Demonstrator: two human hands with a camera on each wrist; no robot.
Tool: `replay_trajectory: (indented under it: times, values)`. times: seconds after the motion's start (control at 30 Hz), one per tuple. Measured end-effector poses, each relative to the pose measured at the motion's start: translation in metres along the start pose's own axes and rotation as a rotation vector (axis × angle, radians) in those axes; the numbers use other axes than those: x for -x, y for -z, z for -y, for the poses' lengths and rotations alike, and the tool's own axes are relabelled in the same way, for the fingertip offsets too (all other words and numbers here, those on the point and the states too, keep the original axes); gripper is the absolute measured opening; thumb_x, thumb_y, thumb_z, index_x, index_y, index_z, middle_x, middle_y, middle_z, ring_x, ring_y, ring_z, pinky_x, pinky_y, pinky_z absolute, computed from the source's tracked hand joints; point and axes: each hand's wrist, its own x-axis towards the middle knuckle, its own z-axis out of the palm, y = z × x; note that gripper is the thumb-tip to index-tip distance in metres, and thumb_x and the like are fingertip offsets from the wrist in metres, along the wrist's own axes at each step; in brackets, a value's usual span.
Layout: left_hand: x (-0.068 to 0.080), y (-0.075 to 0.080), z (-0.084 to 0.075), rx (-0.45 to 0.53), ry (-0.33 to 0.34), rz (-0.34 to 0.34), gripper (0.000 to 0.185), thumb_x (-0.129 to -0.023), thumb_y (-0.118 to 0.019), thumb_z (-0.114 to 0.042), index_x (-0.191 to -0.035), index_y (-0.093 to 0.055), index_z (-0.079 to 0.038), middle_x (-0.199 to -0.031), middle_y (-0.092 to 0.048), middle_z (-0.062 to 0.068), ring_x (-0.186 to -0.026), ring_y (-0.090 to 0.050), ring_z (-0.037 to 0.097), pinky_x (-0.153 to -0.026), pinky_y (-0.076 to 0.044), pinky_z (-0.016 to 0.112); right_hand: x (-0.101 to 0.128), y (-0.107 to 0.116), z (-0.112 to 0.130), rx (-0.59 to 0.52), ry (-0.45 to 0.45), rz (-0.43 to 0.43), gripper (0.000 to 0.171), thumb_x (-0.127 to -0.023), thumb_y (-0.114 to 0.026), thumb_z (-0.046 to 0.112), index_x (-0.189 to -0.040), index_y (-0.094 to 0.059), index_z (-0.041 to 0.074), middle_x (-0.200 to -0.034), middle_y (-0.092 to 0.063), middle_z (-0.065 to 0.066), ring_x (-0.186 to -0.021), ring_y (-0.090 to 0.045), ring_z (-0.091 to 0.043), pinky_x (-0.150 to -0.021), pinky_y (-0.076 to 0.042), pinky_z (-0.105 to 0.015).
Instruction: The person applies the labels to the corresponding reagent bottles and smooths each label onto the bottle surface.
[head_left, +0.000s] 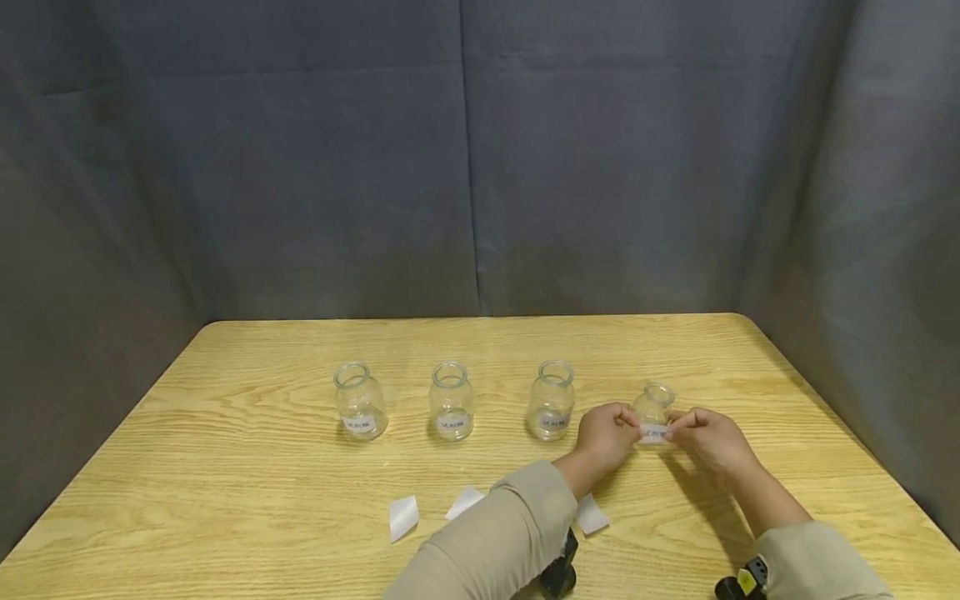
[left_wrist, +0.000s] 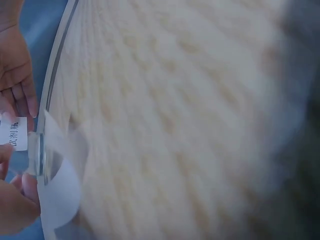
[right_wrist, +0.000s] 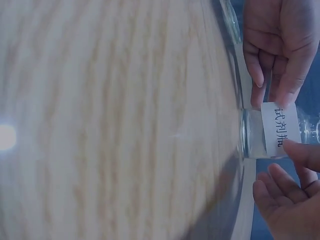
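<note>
The left hand (head_left: 606, 435) and the right hand (head_left: 708, 437) meet at the rightmost glass bottle (head_left: 654, 410), fingertips of both pinched on the white paper label (head_left: 653, 432) laid across its belly. The bottle stands upright on the wooden desk (head_left: 247, 500), at the right end of a row with three other labelled bottles (head_left: 451, 402), apart from its neighbour. It looks small, light, empty and hard; glass this smooth is likely slippery and would break if knocked over, so the belly or the narrow neck seems the safest hold. The label is thin and limp, best handled by its ends, as now. Curled backing papers (head_left: 402, 517) lie near the front edge.
</note>
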Motion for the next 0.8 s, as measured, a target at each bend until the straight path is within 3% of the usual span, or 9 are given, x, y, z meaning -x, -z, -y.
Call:
replay_trajectory:
  times: [0.1,0.2,0.37,0.5,0.63,0.8]
  values:
    - [-0.0014,0.0014,0.0018,0.010,0.002,0.018,0.011,-0.080,-0.068,-0.008,-0.071,-0.061,-0.010,-0.113,-0.064,-0.002,-0.102,-0.057,0.014,-0.068,-0.043,0.016,0.0000,-0.0004,0.0004,0.008,-0.001,0.003,0.009,-0.085,-0.057,0.003,-0.082,-0.060,-0.005,-0.137,-0.031,-0.031,-0.126,-0.029,-0.049,-0.102,-0.033,-0.050]
    - [-0.0025,0.0023,0.0032,0.003,-0.012,0.023,0.010,-0.080,-0.068,-0.008,-0.072,-0.062,-0.009,-0.110,-0.065,-0.002,-0.100,-0.058,0.013,-0.069,-0.044,0.016,-0.0003,-0.0005,0.0004,0.018,0.002,-0.001,0.010,-0.085,-0.057,0.005,-0.083,-0.060,-0.004,-0.136,-0.032,-0.031,-0.126,-0.028,-0.050,-0.102,-0.032,-0.052]
    - [-0.0031,0.0015,0.0036,0.008,-0.025,0.013,0.011,-0.080,-0.068,-0.008,-0.072,-0.061,-0.009,-0.105,-0.066,-0.003,-0.097,-0.059,0.012,-0.069,-0.043,0.016,0.0000,-0.0015,0.0006,0.026,0.015,-0.027,0.011,-0.086,-0.058,0.006,-0.083,-0.060,-0.004,-0.134,-0.037,-0.032,-0.118,-0.044,-0.044,-0.090,-0.048,-0.037]
    - [-0.0027,-0.0001,0.0037,0.011,-0.039,-0.009,0.011,-0.080,-0.068,-0.008,-0.072,-0.061,-0.009,-0.103,-0.067,-0.002,-0.100,-0.058,0.013,-0.071,-0.043,0.017,-0.0004,-0.0018,0.0000,0.004,0.027,-0.047,0.009,-0.085,-0.059,0.003,-0.082,-0.060,-0.006,-0.129,-0.043,-0.032,-0.097,-0.060,-0.020,-0.076,-0.053,-0.023]
    - [-0.0013,-0.0010,0.0024,-0.008,-0.068,-0.029,0.010,-0.079,-0.069,-0.006,-0.072,-0.061,-0.008,-0.100,-0.067,0.000,-0.094,-0.059,0.013,-0.069,-0.043,0.016,-0.0002,-0.0007,-0.0009,0.039,0.055,-0.062,0.009,-0.083,-0.061,0.002,-0.082,-0.059,-0.007,-0.115,-0.056,-0.026,-0.081,-0.061,-0.009,-0.071,-0.053,-0.022]
    - [-0.0001,-0.0019,0.0019,-0.051,-0.086,-0.043,0.012,-0.078,-0.070,-0.005,-0.071,-0.060,-0.008,-0.095,-0.067,0.001,-0.076,-0.054,0.005,-0.062,-0.041,0.014,-0.0014,0.0006,-0.0024,0.096,0.095,-0.077,0.015,-0.081,-0.065,0.002,-0.086,-0.056,-0.008,-0.088,-0.063,-0.004,-0.072,-0.058,-0.004,-0.065,-0.051,-0.020]
